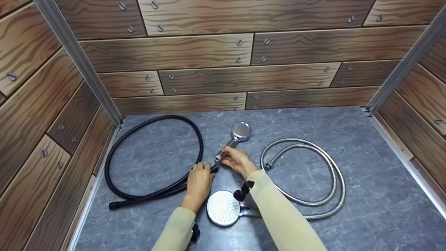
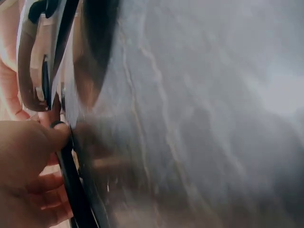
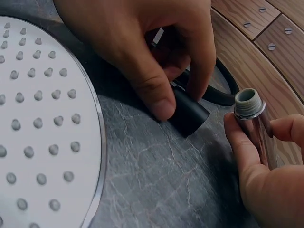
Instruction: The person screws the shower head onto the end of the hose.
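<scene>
My left hand (image 1: 200, 180) pinches the black end connector (image 3: 188, 115) of a black shower hose (image 1: 170, 117), which loops away to the left on the floor. With thumb and fingers my right hand (image 1: 238, 161) grips the handle of a small chrome shower head (image 1: 241, 131). The handle's threaded end (image 3: 248, 101) points toward the connector; a gap separates them in the right wrist view. In the left wrist view the left thumb (image 2: 56, 136) lies on the black hose end. Below the hands rests a larger round shower head (image 1: 223, 208) with a white nozzle face.
A coiled silver metal hose (image 1: 343, 188) lies at the right, partly behind the right forearm. The other black hose end (image 1: 114, 205) lies at the lower left. Wood-patterned panels (image 1: 205, 52) wall the grey marbled surface (image 1: 376, 195) at the back and both sides.
</scene>
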The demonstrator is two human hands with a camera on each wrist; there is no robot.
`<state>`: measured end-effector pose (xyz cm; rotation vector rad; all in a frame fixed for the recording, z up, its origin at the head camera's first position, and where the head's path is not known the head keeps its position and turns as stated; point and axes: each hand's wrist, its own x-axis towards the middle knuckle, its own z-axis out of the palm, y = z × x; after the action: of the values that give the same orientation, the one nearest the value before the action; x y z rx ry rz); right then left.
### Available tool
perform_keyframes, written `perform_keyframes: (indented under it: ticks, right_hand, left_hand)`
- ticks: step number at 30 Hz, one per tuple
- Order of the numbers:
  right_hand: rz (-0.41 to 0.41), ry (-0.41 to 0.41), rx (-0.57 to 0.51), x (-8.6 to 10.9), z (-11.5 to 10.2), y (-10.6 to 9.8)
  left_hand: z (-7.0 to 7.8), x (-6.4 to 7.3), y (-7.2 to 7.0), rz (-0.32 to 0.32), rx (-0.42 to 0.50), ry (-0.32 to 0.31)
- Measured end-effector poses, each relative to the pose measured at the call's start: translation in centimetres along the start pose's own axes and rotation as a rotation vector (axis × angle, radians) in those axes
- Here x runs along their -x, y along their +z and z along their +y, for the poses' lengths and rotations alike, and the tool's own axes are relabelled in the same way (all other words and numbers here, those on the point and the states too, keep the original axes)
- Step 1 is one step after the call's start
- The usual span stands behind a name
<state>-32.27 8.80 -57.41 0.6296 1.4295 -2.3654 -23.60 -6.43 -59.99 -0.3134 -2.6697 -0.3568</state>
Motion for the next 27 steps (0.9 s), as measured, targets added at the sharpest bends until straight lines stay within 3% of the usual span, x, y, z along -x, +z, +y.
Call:
perform_keyframes:
  ticks: [8,18,23,27]
  right_hand:
    - [-0.046,-0.02,0.0,0.0,-0.1,0.3]
    - [-0.079,-0.079,-0.034,0.1,-0.7,0.5]
    - [-0.071,-0.074,-0.04,0.3,-0.3,0.5]
    - [-0.071,-0.082,-0.051,0.4,-0.2,0.6]
  left_hand:
    - [0.8,0.0,0.0,-0.002,-0.049,0.011]
    - [1.1,-0.2,-0.4,0.011,0.21,-0.044]
    - [0.1,0.2,1.9,0.054,0.302,-0.073]
    - [-0.8,0.1,3.6,0.088,0.322,-0.06]
